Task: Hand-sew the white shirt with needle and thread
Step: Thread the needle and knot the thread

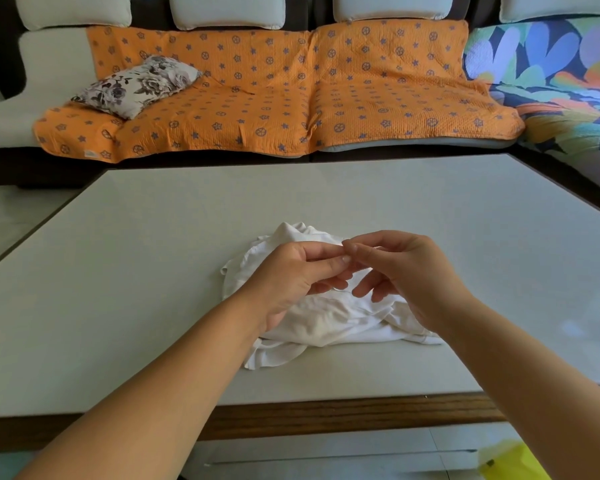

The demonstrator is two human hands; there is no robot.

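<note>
head: shirt (326, 323) well inside table (153, 271) edges

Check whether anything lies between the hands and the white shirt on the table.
Nothing visible does. The left hand and right hand are directly over the crumpled white shirt on the table, with their fingertips meeting in a pinch above it. Whatever they pinch is too small to make out. No other object shows on the shirt.
</note>
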